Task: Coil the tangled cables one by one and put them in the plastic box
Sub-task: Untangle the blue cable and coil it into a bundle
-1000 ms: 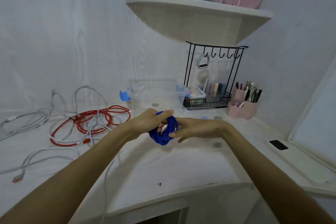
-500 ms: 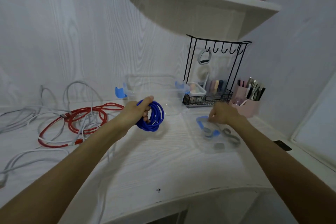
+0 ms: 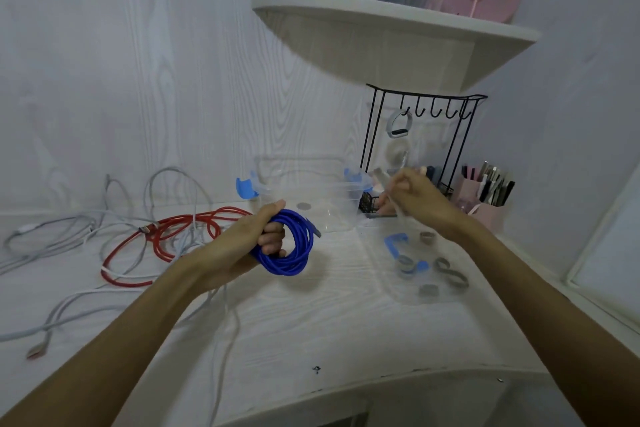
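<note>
Left hand: fingers curled through blue cable, coil upright.
Box: just beyond the coil, far side.
Right hand: fingers pinching a thin strip, blurred.
Nearer: left.

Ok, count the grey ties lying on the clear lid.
4 ties: one at the lid's far edge, one beside its blue latch, a figure-eight one at the right, one nearest the person. The right hand pinches a blurred strip, possibly a fifth.
</note>
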